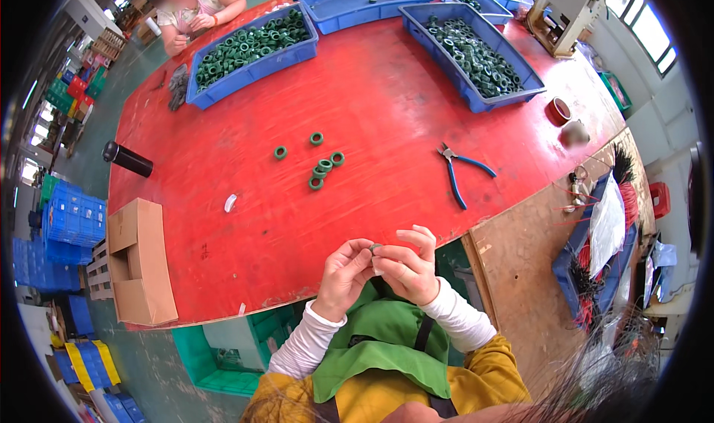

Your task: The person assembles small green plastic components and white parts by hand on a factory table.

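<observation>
Close to the near edge of the red table, my left hand and my right hand meet, fingertips pinched on a small green ring. Fingers cover most of that ring. A bit of something pale shows just under the right fingertips, too small to name. Farther up the table lie several loose green rings, some of them touching in a short row. Cutting pliers with blue handles rest with jaws apart to the right of those rings.
Blue trays of green rings stand at the far left and far right, with another blue tray between. A black cylinder and cardboard box are left. A person sits across. A wooden table adjoins right.
</observation>
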`<action>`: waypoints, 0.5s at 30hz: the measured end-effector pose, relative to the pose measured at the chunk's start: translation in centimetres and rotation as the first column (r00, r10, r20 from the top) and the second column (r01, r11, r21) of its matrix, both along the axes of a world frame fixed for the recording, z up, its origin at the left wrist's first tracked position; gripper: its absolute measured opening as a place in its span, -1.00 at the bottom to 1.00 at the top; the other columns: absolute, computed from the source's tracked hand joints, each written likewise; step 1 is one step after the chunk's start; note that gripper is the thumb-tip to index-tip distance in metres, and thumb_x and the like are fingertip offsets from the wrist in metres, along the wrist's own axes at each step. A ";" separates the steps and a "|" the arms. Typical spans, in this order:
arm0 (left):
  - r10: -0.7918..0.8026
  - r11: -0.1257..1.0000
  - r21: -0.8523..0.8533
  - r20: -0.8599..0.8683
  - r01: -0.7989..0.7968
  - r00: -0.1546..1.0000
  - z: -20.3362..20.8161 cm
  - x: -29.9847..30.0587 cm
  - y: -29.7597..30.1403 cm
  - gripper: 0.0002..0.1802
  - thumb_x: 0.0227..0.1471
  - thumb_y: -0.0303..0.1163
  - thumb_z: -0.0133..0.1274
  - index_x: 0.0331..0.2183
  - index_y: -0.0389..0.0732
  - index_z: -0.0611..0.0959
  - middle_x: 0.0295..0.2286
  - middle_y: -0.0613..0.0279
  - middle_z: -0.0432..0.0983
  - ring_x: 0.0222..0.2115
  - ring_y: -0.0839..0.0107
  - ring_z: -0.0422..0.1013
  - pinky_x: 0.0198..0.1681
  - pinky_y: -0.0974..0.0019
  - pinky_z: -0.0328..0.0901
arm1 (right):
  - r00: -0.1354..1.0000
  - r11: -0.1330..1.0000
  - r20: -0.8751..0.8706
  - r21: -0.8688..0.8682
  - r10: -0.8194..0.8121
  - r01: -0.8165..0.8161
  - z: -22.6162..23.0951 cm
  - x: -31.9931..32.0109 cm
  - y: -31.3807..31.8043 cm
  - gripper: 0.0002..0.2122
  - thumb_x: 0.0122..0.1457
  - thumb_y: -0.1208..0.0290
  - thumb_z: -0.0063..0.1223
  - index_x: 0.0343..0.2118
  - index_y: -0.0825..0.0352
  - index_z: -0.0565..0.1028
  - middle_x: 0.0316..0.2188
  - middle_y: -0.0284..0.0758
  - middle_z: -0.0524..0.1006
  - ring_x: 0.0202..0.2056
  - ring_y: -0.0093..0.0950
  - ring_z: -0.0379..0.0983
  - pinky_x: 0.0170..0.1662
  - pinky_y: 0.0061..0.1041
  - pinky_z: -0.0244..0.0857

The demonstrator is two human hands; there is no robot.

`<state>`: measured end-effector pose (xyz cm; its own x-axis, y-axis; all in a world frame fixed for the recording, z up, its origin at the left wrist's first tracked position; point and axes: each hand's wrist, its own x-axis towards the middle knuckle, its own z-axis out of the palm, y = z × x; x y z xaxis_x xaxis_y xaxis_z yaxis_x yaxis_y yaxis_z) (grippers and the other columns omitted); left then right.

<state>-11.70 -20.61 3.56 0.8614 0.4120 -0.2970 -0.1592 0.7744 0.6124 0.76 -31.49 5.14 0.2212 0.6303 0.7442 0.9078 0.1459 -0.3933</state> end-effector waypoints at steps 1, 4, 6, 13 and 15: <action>0.021 0.998 -0.055 0.005 -0.021 1.000 0.2 0.3 -0.1 -0.83 0.16 -0.45 -0.05 -0.19 -0.29 0.45 -0.29 0.17 0.50 -0.30 0.42 0.47 -0.21 0.28 0.44 | 1.000 1.000 -0.010 0.014 -0.023 0.023 -0.1 0.0 -0.1 -0.79 -0.16 0.44 0.21 -0.38 0.15 0.51 -0.28 -0.52 0.54 -0.09 -0.34 0.33 0.02 -0.17 0.13; 0.070 0.996 -0.054 -0.009 -0.071 0.997 0.7 0.7 0.1 -0.84 0.15 -0.46 -0.04 -0.21 -0.28 0.45 -0.28 0.14 0.51 -0.27 0.39 0.48 -0.18 0.27 0.43 | 0.998 0.998 -0.035 0.013 -0.055 0.055 0.0 0.1 -0.3 -0.81 -0.10 0.43 0.21 -0.36 0.12 0.51 -0.31 -0.53 0.57 -0.05 -0.32 0.30 0.09 -0.12 0.03; 0.121 0.992 -0.027 0.000 -0.121 0.993 0.3 1.1 0.3 -0.85 0.14 -0.47 -0.04 -0.22 -0.28 0.46 -0.29 0.13 0.51 -0.27 0.39 0.48 -0.17 0.26 0.43 | 0.997 0.998 -0.051 0.000 -0.063 0.064 -0.2 0.1 -0.4 -0.82 -0.07 0.44 0.21 -0.36 0.12 0.51 -0.33 -0.52 0.58 -0.03 -0.31 0.29 0.11 -0.11 -0.01; 0.164 0.986 0.003 0.017 -0.164 0.986 0.2 1.5 -0.6 -0.85 0.13 -0.51 -0.03 -0.23 -0.30 0.46 -0.30 0.12 0.52 -0.28 0.35 0.49 -0.16 0.25 0.43 | 0.979 0.993 -0.168 -0.041 -0.112 0.107 -0.6 -1.8 -1.1 -0.82 -0.06 0.48 0.20 -0.36 0.15 0.47 -0.35 -0.50 0.59 -0.14 -0.35 0.29 0.05 -0.15 0.00; 0.185 0.982 0.046 0.027 -0.186 0.982 -0.1 1.5 -0.7 -0.85 0.12 -0.51 -0.03 -0.22 -0.30 0.46 -0.31 0.12 0.52 -0.29 0.35 0.49 -0.16 0.26 0.43 | 0.975 0.991 -0.181 -0.003 -0.132 0.134 0.1 -1.7 -1.0 -0.81 -0.09 0.52 0.20 -0.38 0.17 0.46 -0.37 -0.50 0.59 -0.17 -0.37 0.27 0.02 -0.19 0.02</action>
